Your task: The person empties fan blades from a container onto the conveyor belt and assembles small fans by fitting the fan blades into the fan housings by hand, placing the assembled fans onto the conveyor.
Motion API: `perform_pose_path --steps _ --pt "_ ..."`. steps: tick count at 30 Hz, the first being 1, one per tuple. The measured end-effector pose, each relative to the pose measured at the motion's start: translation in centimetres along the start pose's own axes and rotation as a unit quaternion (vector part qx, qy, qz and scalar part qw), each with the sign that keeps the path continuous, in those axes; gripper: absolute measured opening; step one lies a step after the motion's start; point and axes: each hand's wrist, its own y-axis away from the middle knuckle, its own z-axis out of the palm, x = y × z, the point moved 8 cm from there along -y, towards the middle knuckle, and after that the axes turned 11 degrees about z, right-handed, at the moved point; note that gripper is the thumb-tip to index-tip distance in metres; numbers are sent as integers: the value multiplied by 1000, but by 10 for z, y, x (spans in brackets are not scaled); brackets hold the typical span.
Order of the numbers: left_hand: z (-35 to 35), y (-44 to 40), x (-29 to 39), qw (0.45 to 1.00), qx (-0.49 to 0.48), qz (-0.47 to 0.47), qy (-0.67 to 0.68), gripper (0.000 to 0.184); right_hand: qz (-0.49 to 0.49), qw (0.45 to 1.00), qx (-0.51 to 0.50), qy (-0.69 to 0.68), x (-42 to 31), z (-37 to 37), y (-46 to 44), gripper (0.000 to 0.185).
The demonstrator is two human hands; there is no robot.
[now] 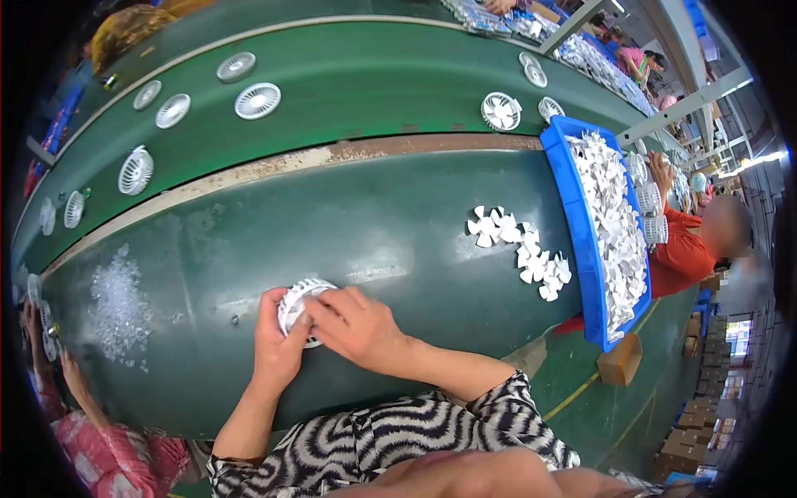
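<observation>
Low in the middle of the head view, my left hand (278, 344) is wrapped round the side of a white round slatted fan housing (297, 297), just above the green table. My right hand (365, 332) is on its other side, fingers bent over the open face. Whether these fingers also pinch a small part inside is hidden. To the right lie several loose white fan blades (540, 266). Beyond them a blue tray (577, 216) is heaped with more blades. Left of my hands, small clear pieces (120, 303) are scattered in a pile.
Behind the table (374, 207) runs a green conveyor belt (357, 75) carrying several fan housings (258, 100). A co-worker in red (681, 257) is at the right, another in a pink patterned top (108, 456) at the left. A cardboard box (620, 361) is below the tray.
</observation>
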Motion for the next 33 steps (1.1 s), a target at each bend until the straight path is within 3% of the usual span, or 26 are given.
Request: perform_pose_path --steps 2,9,13,16,22,26,30,33 --pt "1 1 3 999 8 25 -47 36 34 999 -21 7 6 7 4 44" --pt "-3 -5 2 995 12 86 -52 37 8 1000 -2 8 7 15 2 43" --pt "1 -13 -12 987 6 38 153 28 15 999 11 50 1 19 -7 37" --pt "6 -13 -13 980 -26 6 198 31 51 997 -1 53 -2 14 -4 33" --pt "7 -12 1 966 1 104 235 34 137 990 7 20 7 16 -6 32" --pt "0 -14 8 969 21 156 190 31 213 973 -13 -88 25 27 -12 29" --pt "-6 -14 8 971 30 123 201 29 107 993 19 55 2 22 -16 32" --pt "-18 -21 11 972 85 180 122 28 59 994 16 93 -16 6 -23 42"
